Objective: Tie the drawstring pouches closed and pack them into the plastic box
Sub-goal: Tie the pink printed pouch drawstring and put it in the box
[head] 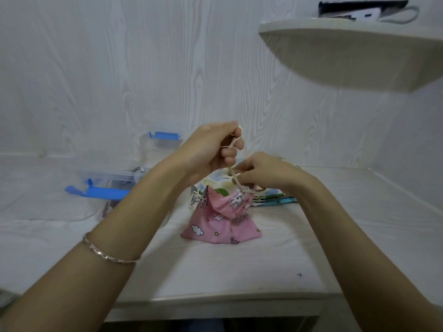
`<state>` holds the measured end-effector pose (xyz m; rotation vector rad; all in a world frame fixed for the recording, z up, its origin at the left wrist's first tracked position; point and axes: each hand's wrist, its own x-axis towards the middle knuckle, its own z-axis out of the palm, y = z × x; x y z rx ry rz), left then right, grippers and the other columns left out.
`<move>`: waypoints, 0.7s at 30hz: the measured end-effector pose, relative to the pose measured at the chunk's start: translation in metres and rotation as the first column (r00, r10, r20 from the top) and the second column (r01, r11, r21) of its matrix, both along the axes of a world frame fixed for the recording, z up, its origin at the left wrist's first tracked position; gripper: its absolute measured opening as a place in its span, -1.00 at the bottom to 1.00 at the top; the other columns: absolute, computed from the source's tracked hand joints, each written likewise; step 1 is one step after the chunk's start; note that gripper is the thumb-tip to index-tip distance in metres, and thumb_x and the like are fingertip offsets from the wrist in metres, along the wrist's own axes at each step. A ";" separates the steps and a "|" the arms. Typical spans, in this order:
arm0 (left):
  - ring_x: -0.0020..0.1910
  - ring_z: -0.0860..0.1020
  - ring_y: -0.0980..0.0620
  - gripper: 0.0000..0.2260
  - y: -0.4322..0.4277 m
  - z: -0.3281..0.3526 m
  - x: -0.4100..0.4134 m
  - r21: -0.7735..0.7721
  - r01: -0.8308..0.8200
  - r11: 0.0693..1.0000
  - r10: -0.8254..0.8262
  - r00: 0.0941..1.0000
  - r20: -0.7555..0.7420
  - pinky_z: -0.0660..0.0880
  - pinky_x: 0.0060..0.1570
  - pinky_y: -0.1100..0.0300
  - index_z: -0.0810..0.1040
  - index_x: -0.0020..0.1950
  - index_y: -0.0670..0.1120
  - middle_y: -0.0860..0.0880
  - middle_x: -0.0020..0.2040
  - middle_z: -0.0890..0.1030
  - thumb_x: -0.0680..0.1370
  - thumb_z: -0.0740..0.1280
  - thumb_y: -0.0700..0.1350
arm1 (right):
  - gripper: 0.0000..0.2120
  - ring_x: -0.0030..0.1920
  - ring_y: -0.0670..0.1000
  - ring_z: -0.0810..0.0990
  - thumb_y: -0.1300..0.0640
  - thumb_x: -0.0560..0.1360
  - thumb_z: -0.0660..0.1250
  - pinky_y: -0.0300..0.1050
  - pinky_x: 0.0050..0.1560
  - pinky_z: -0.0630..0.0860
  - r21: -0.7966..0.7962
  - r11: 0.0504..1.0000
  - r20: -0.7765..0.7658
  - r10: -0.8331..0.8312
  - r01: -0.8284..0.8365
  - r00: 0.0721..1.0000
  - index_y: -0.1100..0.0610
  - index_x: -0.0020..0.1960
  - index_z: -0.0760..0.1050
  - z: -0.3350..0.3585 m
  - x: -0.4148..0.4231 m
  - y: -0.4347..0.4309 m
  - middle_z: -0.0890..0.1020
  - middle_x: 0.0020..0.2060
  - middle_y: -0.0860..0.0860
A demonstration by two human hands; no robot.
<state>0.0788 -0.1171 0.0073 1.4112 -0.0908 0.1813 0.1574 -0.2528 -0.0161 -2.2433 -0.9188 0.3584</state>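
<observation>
On my feed, a white wood-grain table [239,267] carried the pouches and the box.
I saw a pink fabric drawstring pouch with cloud and star print [215,224] standing near the middle, with a white patterned pouch [215,179] just behind it and a teal printed pouch [281,201] lying flat to its right. A clear plastic box with blue latches [119,176] sat at the left. Above, a rounded white wall shelf [347,56] held a dark flat item [359,7].

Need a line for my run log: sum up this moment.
step: tying | left hand holds cord up | right hand pinches cord at pink pouch | plastic box: left of pouch
</observation>
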 end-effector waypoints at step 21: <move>-0.25 0.65 -0.01 -0.87 0.025 -0.022 0.001 0.724 -0.343 0.599 0.320 0.931 0.177 0.61 -0.15 0.13 0.69 0.04 -0.10 -0.01 -0.19 0.69 0.53 0.39 -0.18 | -0.63 -0.31 -0.18 0.51 0.18 0.61 0.23 -0.27 -0.06 0.44 0.607 0.789 -0.188 0.022 0.098 0.982 0.55 0.04 0.48 -0.022 0.014 -0.022 0.58 -0.43 -0.16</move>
